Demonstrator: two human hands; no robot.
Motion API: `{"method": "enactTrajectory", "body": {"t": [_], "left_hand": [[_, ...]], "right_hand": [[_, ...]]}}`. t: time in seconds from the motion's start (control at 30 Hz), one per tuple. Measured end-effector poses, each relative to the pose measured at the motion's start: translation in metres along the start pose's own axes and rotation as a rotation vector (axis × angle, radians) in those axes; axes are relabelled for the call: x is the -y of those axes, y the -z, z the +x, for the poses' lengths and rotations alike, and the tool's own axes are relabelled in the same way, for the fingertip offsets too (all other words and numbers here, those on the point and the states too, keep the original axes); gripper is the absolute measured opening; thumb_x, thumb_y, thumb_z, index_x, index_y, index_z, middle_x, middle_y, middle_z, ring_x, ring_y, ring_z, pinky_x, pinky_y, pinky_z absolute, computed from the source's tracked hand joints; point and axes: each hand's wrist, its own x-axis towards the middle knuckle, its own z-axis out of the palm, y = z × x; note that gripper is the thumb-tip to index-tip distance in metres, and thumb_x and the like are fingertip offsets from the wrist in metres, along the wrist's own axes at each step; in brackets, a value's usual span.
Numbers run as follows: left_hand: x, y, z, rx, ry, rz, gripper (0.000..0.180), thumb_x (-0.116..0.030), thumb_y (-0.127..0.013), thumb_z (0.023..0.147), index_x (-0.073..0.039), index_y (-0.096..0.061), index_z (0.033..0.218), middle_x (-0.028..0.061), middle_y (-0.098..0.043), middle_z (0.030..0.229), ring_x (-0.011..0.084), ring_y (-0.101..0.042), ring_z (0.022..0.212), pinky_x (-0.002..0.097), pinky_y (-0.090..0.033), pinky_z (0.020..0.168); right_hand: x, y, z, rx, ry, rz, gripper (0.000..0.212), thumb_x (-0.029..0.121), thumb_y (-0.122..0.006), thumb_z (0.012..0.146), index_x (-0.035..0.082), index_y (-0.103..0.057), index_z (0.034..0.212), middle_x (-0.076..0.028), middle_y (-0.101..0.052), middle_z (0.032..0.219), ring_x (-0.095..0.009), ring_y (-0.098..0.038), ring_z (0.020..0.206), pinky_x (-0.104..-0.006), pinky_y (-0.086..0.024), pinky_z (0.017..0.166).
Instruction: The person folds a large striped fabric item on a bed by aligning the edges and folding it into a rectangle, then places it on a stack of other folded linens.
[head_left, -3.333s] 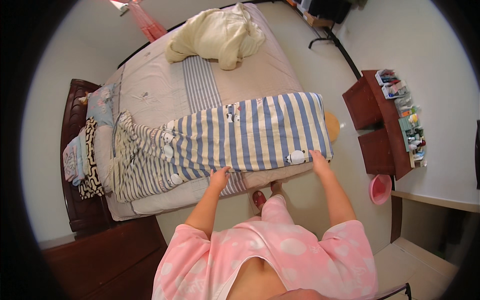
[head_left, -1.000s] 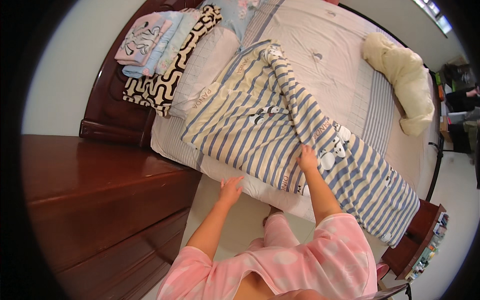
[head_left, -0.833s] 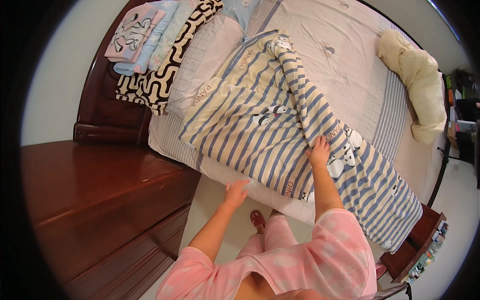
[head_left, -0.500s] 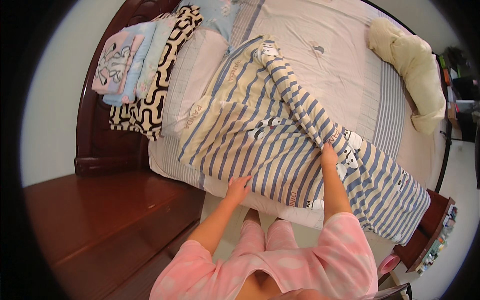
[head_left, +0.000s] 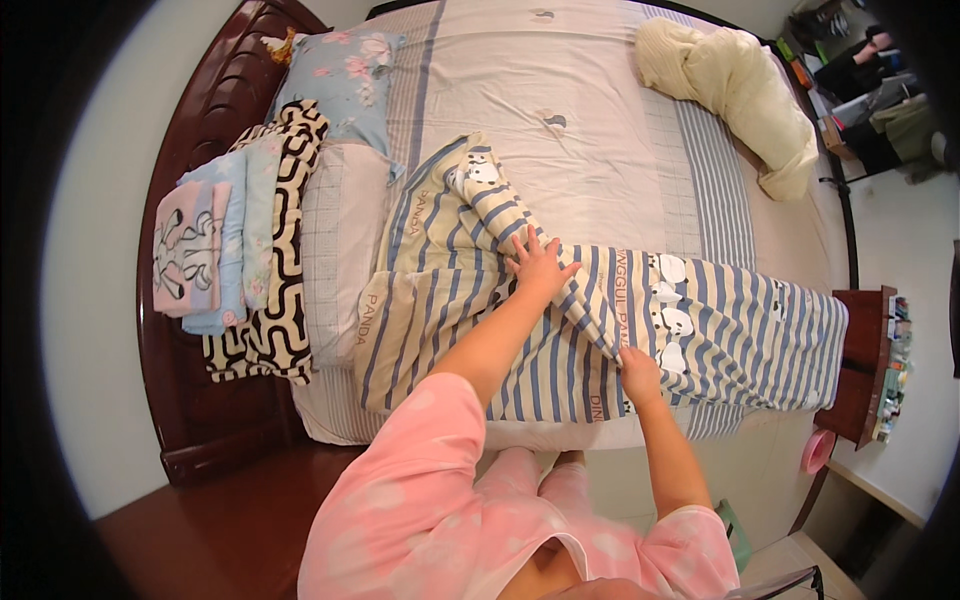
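A cream and blue striped quilt (head_left: 530,350) with panda prints lies along the near side of the bed, its far edge folded back over itself in a slanting roll. My left hand (head_left: 540,268) rests on that roll near its middle, fingers spread and holding nothing. Further right and nearer to me, my right hand (head_left: 640,376) is closed on the quilt at the lower end of the slanting fold; its fingertips are partly tucked into the cloth. To the right of it the quilt lies in a narrower, wrinkled strip reaching the bed's foot.
The pale bed sheet (head_left: 560,60) shows beyond the quilt. A rolled cream quilt (head_left: 735,95) lies at the far right. Folded bedding (head_left: 190,250) and a blue flowered pillow (head_left: 350,75) are by the dark wooden headboard (head_left: 190,170). A wooden cabinet (head_left: 862,365) stands at the bed's foot.
My left hand has moved from the quilt's near edge up onto the folded roll. My right hand keeps its grip. The quilt's right part now lies straighter along the bed, and the view has shifted.
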Motion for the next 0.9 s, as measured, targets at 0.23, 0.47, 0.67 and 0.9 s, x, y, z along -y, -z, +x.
{"method": "enactTrajectory", "body": {"t": [0.23, 0.47, 0.67, 0.9], "left_hand": [[0.042, -0.041, 0.043, 0.116, 0.133, 0.398, 0.054, -0.022, -0.056, 0.08, -0.022, -0.039, 0.131, 0.0117, -0.004, 0.147, 0.0451, -0.003, 0.131, 0.0657, -0.026, 0.092], [0.109, 0.018, 0.076, -0.149, 0.236, 0.002, 0.051, -0.013, -0.052, 0.082, -0.015, -0.037, 0.131, 0.0161, -0.038, 0.131, 0.0351, -0.047, 0.11, 0.0459, -0.041, 0.089], [0.186, 0.064, 0.051, -0.56, 0.366, -0.695, 0.049, -0.02, -0.056, 0.082, -0.005, -0.042, 0.126, 0.0161, -0.053, 0.116, 0.0257, -0.051, 0.107, 0.0346, -0.042, 0.086], [0.249, 0.079, -0.048, -0.552, 0.481, -1.788, 0.039, -0.017, -0.053, 0.086, -0.003, -0.046, 0.121, 0.0101, -0.055, 0.115, 0.0241, -0.055, 0.1, 0.0324, -0.045, 0.082]], "right_hand": [[0.012, -0.002, -0.028, 0.146, -0.103, 0.03, 0.014, 0.005, -0.053, 0.068, 0.007, -0.05, 0.082, -0.011, -0.056, 0.075, -0.031, -0.057, 0.072, -0.0414, -0.045, 0.06], [0.022, 0.006, -0.025, 0.27, -0.149, 0.017, 0.02, 0.009, -0.061, 0.067, 0.007, -0.047, 0.081, -0.011, -0.056, 0.071, -0.031, -0.056, 0.07, -0.0413, -0.044, 0.058], [0.001, -0.003, -0.02, 0.193, -0.056, 0.008, 0.031, 0.002, -0.06, 0.065, 0.007, -0.049, 0.094, -0.015, -0.057, 0.081, -0.035, -0.056, 0.075, -0.0432, -0.044, 0.061], [0.003, 0.029, -0.023, 0.189, -0.007, -0.082, 0.025, -0.004, -0.052, 0.066, 0.007, -0.05, 0.088, -0.013, -0.055, 0.077, -0.034, -0.055, 0.072, -0.0426, -0.044, 0.06]]}}
